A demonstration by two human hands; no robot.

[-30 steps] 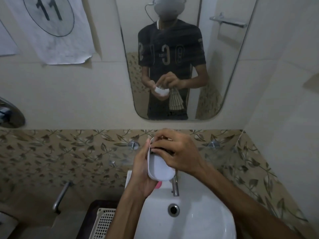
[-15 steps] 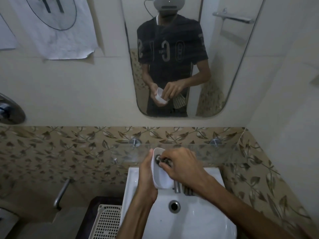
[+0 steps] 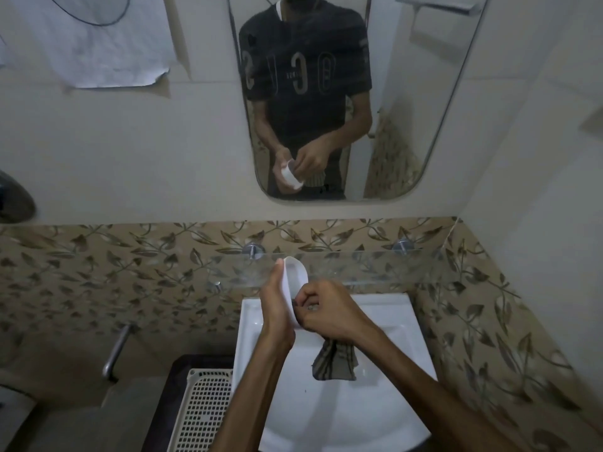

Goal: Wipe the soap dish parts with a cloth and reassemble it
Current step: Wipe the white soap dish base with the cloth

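Observation:
My left hand (image 3: pixel 276 308) holds a white oval soap dish part (image 3: pixel 295 277) upright on its edge above the sink, thumb along its back. My right hand (image 3: pixel 326 309) grips a striped grey cloth (image 3: pixel 334 360) and presses it against the lower end of the dish. The cloth's loose end hangs down below my right fist over the basin. The mirror reflects both hands, the dish and the cloth.
A white sink (image 3: pixel 391 347) lies under my hands. A glass shelf (image 3: pixel 375 265) runs along the leaf-patterned tiles behind them. A white perforated basket (image 3: pixel 202 412) sits at the lower left, beside a metal handle (image 3: pixel 115 350). A mirror (image 3: pixel 408 109) hangs above.
The dish has turned more on edge in my left hand. My right hand slid down toward its lower end, and the cloth now hangs in plain sight. The camera tilted downward.

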